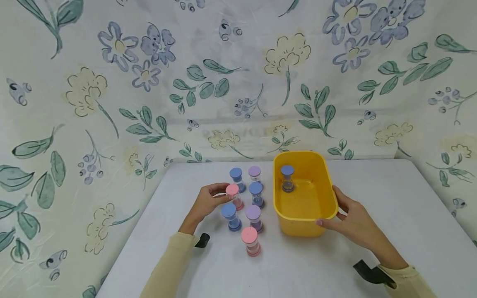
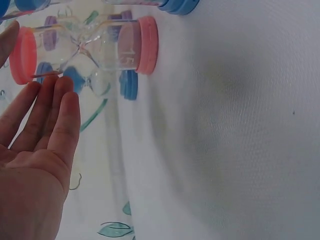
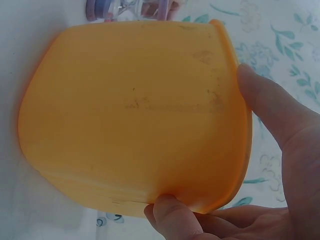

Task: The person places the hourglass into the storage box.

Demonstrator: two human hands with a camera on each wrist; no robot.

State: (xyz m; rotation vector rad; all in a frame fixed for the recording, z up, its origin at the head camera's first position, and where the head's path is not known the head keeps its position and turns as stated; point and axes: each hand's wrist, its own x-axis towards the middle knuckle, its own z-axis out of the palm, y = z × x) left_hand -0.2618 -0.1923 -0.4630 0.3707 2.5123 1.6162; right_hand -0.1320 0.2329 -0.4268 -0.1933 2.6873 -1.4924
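My left hand reaches a pink hourglass, thumb and fingertips on either side of its upper cap. In the left wrist view, the fingers meet the edge of the pink cap, and "15" shows on the glass. At the right, my right hand grips a yellow plastic tub by its near right corner, the thumb at the rim and the fingers along the side. Inside the tub stands one blue hourglass.
Beside the tub's left side stand blue hourglasses, purple hourglasses and another pink hourglass, nearest the front. The white table backs onto a floral cloth.
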